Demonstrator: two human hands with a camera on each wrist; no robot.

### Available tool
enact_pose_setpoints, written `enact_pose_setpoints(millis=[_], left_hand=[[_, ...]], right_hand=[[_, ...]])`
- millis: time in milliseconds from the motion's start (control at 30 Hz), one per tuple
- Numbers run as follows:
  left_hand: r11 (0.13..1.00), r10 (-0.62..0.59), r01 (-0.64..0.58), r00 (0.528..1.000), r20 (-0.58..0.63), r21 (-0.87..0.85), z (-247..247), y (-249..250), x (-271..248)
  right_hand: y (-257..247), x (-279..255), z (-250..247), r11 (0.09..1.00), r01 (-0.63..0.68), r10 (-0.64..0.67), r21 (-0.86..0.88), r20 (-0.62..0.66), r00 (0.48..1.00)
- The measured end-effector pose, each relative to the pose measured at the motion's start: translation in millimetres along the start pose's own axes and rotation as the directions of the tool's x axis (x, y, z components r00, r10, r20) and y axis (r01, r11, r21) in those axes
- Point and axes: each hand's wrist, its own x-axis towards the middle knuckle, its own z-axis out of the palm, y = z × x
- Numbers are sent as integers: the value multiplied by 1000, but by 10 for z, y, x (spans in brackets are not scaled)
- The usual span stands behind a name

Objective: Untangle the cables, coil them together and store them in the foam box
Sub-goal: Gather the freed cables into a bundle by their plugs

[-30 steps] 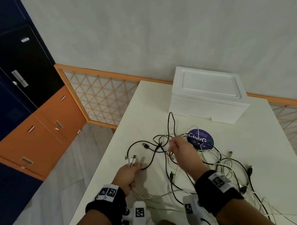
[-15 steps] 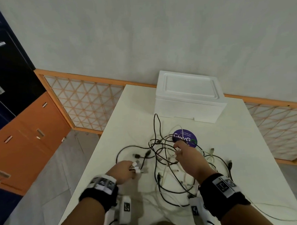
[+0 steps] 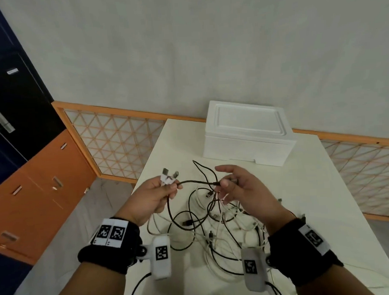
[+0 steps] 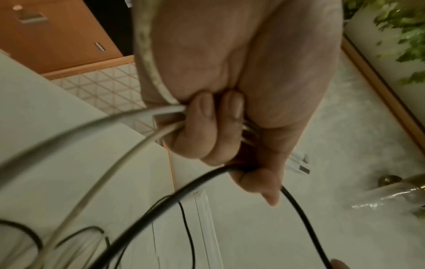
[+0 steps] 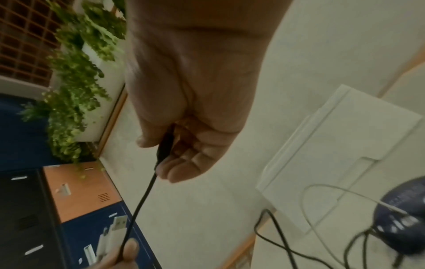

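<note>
A tangle of black and white cables lies on the white table. My left hand is raised above it and grips a bunch of white USB plugs plus a black cable; the left wrist view shows white cables and the black cable running through the curled fingers. My right hand pinches the black cable's plug end between thumb and finger, its other fingers spread. The black cable spans both hands. The white foam box stands shut behind them.
A dark blue round disc lies by the cables near the box. The table's left edge drops to the floor beside an orange lattice fence. Orange and dark cabinets stand at the left.
Both hands have lifted off the table. The left has brought the white plugs up, and the right now pinches a black cable end stretched between the two hands.
</note>
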Motion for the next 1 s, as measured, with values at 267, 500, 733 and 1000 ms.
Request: enact_pose_setpoints(millis=[267,500,733,1000], left_hand=[[908,190,-172,982,-10,382,362,318,25],[893,232,-291,951,203,343,671,548,-14],[885,319,-378,918,238,273,706,711,-104],[915,391,-381,918,-61,134,703,782,-89]], right_hand=[[-335,3,-72,748,110,-133,-655,15,991],[-610,81,130,811,224,-297,-540,-50,954],[-620,129,239,883,272,-331,-384,-95,939],[-370,86,333,962,101,-58,-253,173,983]])
